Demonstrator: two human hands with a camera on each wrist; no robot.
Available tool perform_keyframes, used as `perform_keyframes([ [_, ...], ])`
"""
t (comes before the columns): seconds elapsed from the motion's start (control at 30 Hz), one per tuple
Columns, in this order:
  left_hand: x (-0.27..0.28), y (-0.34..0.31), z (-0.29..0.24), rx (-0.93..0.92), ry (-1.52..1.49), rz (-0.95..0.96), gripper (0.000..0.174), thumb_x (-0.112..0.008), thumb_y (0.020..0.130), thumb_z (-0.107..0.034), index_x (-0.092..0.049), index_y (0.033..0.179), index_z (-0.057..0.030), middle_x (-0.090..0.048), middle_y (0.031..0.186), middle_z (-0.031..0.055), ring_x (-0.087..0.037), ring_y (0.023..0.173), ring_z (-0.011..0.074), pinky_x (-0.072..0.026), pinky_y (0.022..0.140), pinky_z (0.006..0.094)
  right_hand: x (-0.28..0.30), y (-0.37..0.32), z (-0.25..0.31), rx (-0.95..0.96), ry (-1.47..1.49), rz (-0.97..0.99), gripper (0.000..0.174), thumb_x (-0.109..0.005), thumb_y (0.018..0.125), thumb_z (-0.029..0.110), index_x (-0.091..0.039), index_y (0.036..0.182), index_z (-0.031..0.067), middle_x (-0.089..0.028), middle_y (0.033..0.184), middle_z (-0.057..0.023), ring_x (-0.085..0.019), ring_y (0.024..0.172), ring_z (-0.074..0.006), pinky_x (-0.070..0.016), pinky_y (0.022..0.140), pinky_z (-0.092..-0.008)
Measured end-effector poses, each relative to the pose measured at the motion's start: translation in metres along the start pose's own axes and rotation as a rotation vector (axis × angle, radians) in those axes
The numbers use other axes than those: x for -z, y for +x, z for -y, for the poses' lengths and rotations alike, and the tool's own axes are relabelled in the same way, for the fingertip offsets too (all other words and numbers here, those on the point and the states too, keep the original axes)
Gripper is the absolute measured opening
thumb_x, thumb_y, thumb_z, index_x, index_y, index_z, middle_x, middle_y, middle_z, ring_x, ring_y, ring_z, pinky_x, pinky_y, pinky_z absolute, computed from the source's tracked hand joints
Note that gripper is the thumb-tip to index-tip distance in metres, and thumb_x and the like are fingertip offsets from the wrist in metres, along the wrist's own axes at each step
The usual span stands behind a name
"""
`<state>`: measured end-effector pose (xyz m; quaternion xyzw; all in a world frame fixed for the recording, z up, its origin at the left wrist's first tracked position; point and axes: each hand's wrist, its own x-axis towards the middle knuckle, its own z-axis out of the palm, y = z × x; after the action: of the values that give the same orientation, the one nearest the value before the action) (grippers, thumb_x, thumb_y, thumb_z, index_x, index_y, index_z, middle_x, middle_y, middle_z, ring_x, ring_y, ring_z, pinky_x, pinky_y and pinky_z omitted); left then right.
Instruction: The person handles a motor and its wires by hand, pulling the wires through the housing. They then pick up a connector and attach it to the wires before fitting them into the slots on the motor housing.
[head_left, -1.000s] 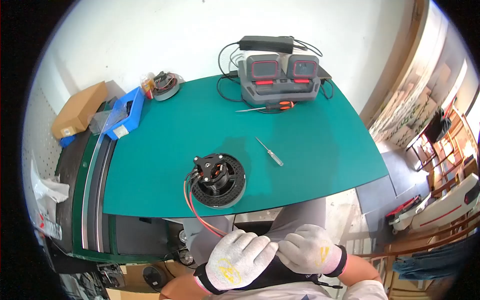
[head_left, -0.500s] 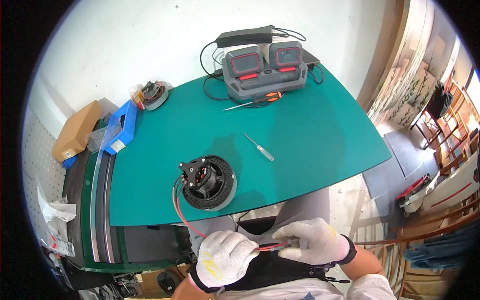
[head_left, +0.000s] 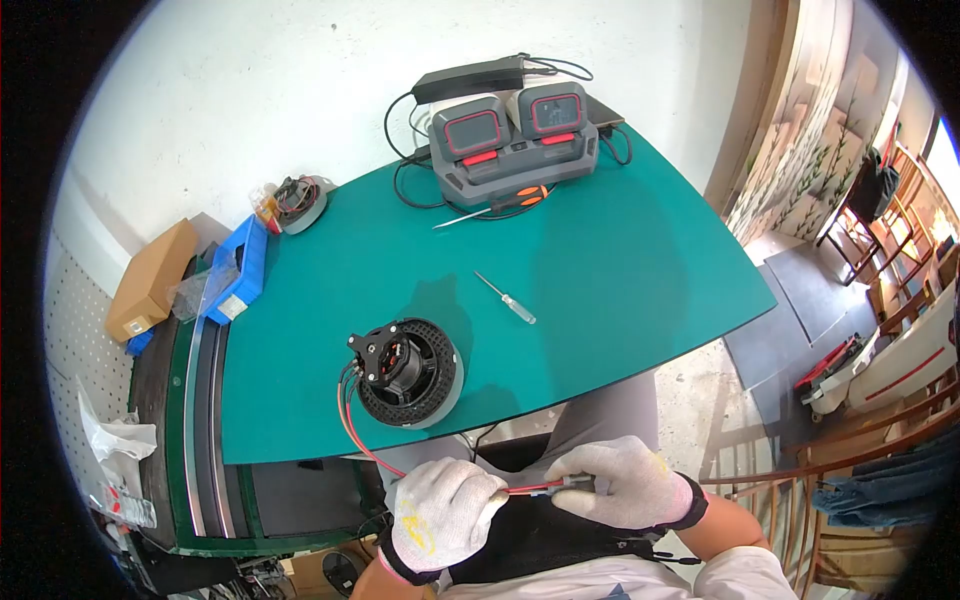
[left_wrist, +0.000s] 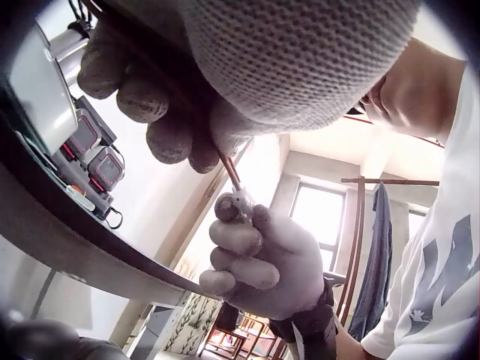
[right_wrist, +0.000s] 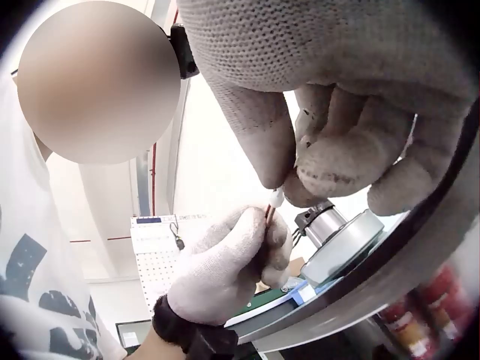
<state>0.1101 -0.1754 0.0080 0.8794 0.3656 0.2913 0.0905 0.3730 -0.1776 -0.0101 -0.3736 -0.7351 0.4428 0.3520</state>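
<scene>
A round black motor unit [head_left: 408,372] stands near the green table's front edge, and red wires [head_left: 352,430] run from it down to the hands. My gloved left hand [head_left: 442,512] grips these wires in curled fingers. Just past it, the wire end carries a small whitish connector [right_wrist: 277,198], which my gloved right hand [head_left: 625,484] pinches between thumb and fingers. Both hands are in front of the table edge, a short length of wire showing between them. What lies deeper inside the right fingers is hidden.
On the green table [head_left: 620,260] lie a clear-handled screwdriver [head_left: 514,307] and an orange-black screwdriver [head_left: 520,198]. Behind are a grey twin charger [head_left: 515,150] and black adapter [head_left: 468,79]. At the left stand a blue bin [head_left: 238,270], a cardboard box [head_left: 152,280] and another wired part [head_left: 300,205].
The hands, close together a second ago, have moved apart, exposing the red wires and connector between them. The head view has shifted, moving the table's contents left in the picture.
</scene>
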Motion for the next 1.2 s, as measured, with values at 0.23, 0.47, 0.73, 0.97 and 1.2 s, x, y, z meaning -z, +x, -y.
perform_keyframes([
  [0.23,0.001,0.002,0.001,0.008,-0.021,-0.001,0.020,-0.077,0.072,-0.008,-0.068,0.090,-0.0097,-0.064,0.082,0.0098,-0.067,0.072,0.0338,-0.0525,0.063,0.0452,0.000,-0.001,0.001,-0.038,-0.023,0.029,0.028,-0.077,0.091,0.015,-0.073,0.115,0.0028,-0.076,0.094,-0.0156,-0.076,0.079,-0.0288,-0.0601,0.073,-0.0372],
  [0.47,0.001,0.000,0.002,0.033,-0.047,0.003,0.020,-0.078,0.072,-0.006,-0.067,0.089,-0.0089,-0.063,0.081,0.0098,-0.067,0.072,0.0344,-0.0522,0.063,0.0450,0.000,0.000,0.002,-0.049,-0.031,0.050,0.030,-0.077,0.091,0.016,-0.072,0.117,0.0024,-0.076,0.093,-0.0163,-0.076,0.080,-0.0293,-0.0603,0.073,-0.0376],
  [0.73,0.000,0.002,0.003,0.019,-0.046,0.005,0.022,-0.078,0.073,-0.005,-0.066,0.090,-0.0084,-0.064,0.082,0.0107,-0.067,0.073,0.0351,-0.0520,0.063,0.0453,-0.002,-0.001,0.000,-0.059,0.001,0.035,0.030,-0.075,0.092,0.016,-0.072,0.118,0.0020,-0.076,0.093,-0.0166,-0.076,0.081,-0.0292,-0.0604,0.074,-0.0376],
  [0.97,-0.002,0.002,0.003,0.016,-0.059,0.009,0.018,-0.077,0.077,-0.007,-0.066,0.091,-0.0084,-0.064,0.082,0.0110,-0.067,0.072,0.0353,-0.0520,0.063,0.0455,-0.005,-0.003,-0.006,-0.029,-0.005,0.003,0.029,-0.075,0.092,0.016,-0.072,0.118,0.0017,-0.076,0.093,-0.0171,-0.076,0.080,-0.0289,-0.0600,0.073,-0.0377],
  [1.2,-0.004,0.001,0.006,0.026,-0.066,0.008,0.016,-0.077,0.078,-0.007,-0.066,0.090,-0.0089,-0.064,0.082,0.0112,-0.066,0.072,0.0353,-0.0520,0.062,0.0457,-0.004,-0.003,-0.006,0.002,0.023,-0.004,0.028,-0.069,0.096,0.014,-0.072,0.120,0.0010,-0.076,0.094,-0.0179,-0.076,0.081,-0.0299,-0.0595,0.076,-0.0389],
])
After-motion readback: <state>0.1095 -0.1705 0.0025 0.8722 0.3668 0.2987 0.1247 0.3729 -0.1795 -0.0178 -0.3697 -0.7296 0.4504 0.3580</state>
